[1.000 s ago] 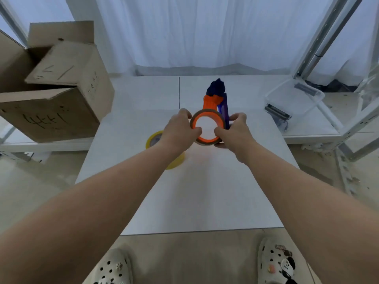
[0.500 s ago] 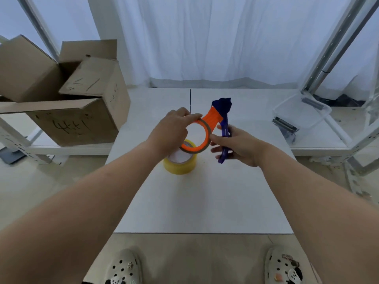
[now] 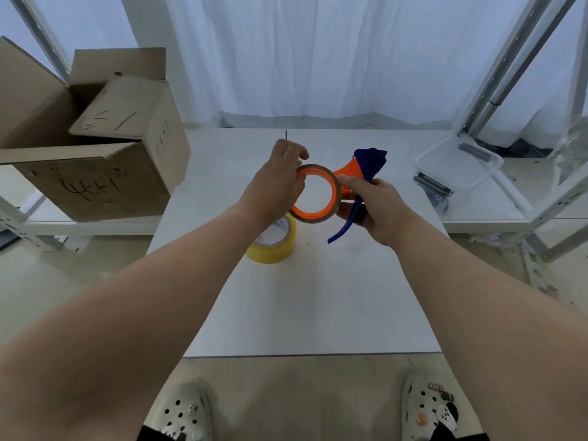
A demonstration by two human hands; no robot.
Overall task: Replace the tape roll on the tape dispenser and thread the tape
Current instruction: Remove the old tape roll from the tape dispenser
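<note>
A white counter (image 3: 302, 297) ran away from the person toward a pale curtain (image 3: 318, 58). An open cardboard box (image 3: 95, 148) with marker scrawl on its side sat on a lower shelf to the left, well apart from the work. On the right, a clear plastic container (image 3: 458, 167) lay near a slanted metal frame (image 3: 509, 58). A pair of perforated clogs (image 3: 184, 412) showed at the near edge, below the counter.

The yellow tape roll (image 3: 276, 246) lay flat on the counter. Its far side was hidden by the left wrist and by the ring held above it, so only the near wall and part of the white core showed.

The tape dispenser (image 3: 366, 167) was held up off the counter between both hands. It had an orange body and a dark blue head and handle, and the handle's tail curved down below the right palm. A thin brown roll (image 3: 318, 220) sat around its orange wheel, facing the camera, with bare counter visible through the opening.

Both forearms reached forward and converged. The left hand (image 3: 276, 183) was curled over the ring's left rim, pinching the roll there — thumb out of sight behind the fingers. The right hand (image 3: 372, 205) was wrapped round the dispenser's handle, palm turned leftward, with its thumb laid against the ring's right edge.
</note>
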